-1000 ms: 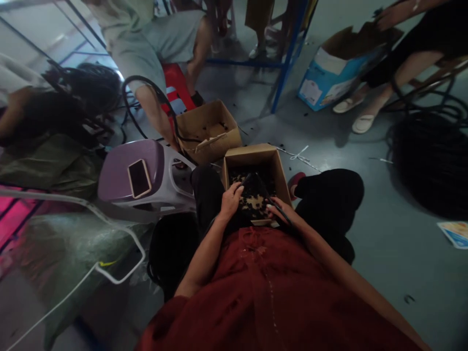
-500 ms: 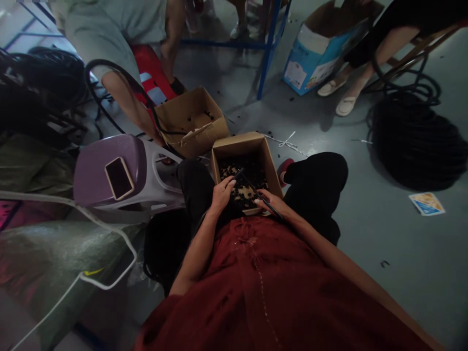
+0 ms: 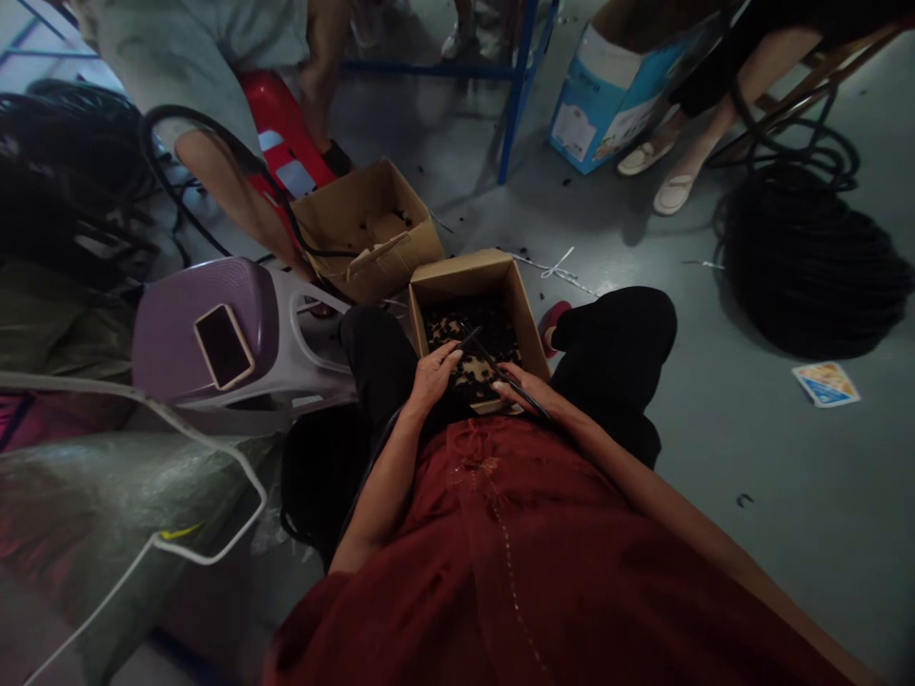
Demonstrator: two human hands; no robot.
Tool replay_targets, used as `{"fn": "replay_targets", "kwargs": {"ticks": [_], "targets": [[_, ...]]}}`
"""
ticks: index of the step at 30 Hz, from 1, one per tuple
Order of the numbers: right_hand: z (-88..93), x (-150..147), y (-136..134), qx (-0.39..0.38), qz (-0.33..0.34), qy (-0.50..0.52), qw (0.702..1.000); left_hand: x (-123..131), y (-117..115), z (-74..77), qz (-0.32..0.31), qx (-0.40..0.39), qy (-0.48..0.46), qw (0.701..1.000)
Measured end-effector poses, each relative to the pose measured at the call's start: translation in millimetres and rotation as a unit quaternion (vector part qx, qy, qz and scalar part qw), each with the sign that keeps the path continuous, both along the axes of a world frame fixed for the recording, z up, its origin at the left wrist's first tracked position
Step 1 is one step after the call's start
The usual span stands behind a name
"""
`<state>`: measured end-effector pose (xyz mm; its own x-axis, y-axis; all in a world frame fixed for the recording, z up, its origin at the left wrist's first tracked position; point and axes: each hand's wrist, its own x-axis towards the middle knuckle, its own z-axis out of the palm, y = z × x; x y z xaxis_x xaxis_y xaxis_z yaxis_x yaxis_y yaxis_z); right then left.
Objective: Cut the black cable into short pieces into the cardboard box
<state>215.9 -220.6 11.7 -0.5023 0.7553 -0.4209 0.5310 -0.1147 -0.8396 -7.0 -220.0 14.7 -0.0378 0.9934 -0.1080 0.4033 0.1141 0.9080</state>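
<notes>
My left hand (image 3: 433,373) is closed on a black cord (image 3: 468,339), whose end sticks out past the thumb. More of this cord trails down beside my left forearm. My right hand (image 3: 525,386) grips a long, thin dark tool (image 3: 493,362) with a narrow blade; whether it is a knife or scissors I cannot tell. The tool's tip meets or lies very close to the cord end. Both hands are over an open cardboard box (image 3: 535,329) between my knees, with many short black pieces (image 3: 464,310) inside.
Beyond stands a second cardboard box (image 3: 421,243); a co-worker's arm (image 3: 233,191) reaches down beside it. On the left, a phone (image 3: 224,346) lies on a purple-topped stool (image 3: 164,333). A large black coil (image 3: 807,262) and a blue carton (image 3: 572,114) are on the right.
The tool's tip has shifted slightly towards the cord end. The whole view has moved a little; both hands keep their hold.
</notes>
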Motion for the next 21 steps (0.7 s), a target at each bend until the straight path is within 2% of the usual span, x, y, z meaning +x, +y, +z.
{"fn": "replay_targets", "kwargs": {"ticks": [7, 10, 14, 21], "targets": [[11.7, -6, -1, -0.034, -0.023, -0.027, 0.999, 2, 1, -1.2, -0.011, -0.007, 0.031, 0.999], [16.4, -7, 0, -0.006, -0.013, -0.065, 0.998, 2, 1, -1.6, -0.035, -0.02, 0.058, 0.997], [13.4, -7, 1, 0.031, -0.007, -0.091, 0.995, 1, 1, -1.9, -0.058, -0.033, 0.083, 0.994], [13.5, -6, 1, 0.055, 0.009, -0.133, 0.99, -1, 2, -3.8, -0.075, -0.033, 0.076, 0.994]]}}
